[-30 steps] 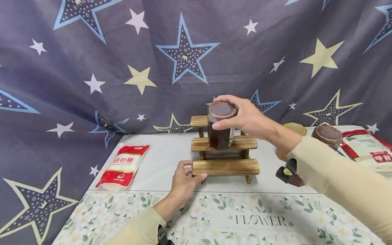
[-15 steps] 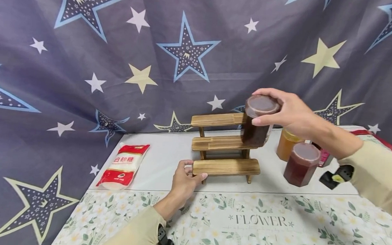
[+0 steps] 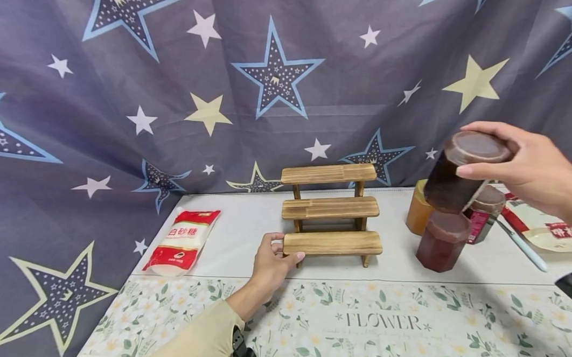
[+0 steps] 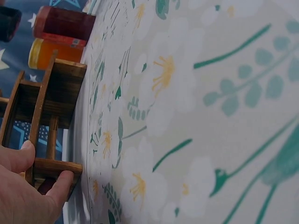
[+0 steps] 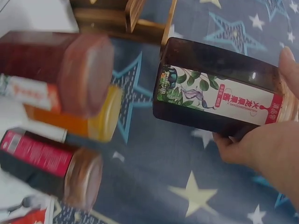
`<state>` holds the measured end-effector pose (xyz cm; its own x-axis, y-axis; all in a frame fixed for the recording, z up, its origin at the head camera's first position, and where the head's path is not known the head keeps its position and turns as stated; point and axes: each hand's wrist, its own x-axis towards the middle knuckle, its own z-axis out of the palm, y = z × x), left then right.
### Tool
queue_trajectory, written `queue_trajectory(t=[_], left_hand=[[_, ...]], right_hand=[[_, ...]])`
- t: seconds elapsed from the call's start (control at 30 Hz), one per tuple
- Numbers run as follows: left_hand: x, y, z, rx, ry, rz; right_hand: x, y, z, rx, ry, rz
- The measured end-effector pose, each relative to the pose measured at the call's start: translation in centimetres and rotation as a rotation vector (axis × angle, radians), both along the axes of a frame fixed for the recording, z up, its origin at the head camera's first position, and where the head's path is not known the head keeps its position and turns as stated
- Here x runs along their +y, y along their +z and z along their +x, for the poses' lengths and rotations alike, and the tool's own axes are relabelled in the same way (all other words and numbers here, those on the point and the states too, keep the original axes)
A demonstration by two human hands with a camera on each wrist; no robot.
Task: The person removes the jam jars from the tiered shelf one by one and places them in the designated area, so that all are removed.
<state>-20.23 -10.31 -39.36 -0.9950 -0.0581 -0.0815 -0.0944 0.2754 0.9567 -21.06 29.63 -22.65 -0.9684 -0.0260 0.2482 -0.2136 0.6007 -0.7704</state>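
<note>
My right hand (image 3: 529, 161) grips a dark jam jar (image 3: 453, 179) round its lid end, tilted and raised above the table at the right. In the right wrist view the jar's printed label (image 5: 219, 95) faces the camera. My left hand (image 3: 272, 261) pinches the left end of the lowest step of a three-tier wooden stand (image 3: 331, 243), thumb in front. In the left wrist view the thumb and a finger press on the stand's side (image 4: 56, 166). The stand's steps carry nothing.
Below the raised jar stand a red jam jar (image 3: 441, 246), an amber jar (image 3: 417, 209) and a pink-labelled dark jar (image 3: 483, 218). Farther right lie a pale-handled utensil (image 3: 525, 247) and a red-and-white bag (image 3: 555, 225). A sugar bag (image 3: 183, 243) lies at the left.
My right hand has lifted the dark jam jar off the stand's middle step and carried it right, over the other jars. My left hand has stayed on the stand.
</note>
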Motion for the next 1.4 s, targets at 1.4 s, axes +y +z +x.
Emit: queue_trajectory(t=[1.4], left_hand=[[2.0, -0.1, -1.1, 0.003, 0.073, 0.015]], right_hand=[[9.1, -13.7, -1.1, -0.109, -0.054, -0.012]])
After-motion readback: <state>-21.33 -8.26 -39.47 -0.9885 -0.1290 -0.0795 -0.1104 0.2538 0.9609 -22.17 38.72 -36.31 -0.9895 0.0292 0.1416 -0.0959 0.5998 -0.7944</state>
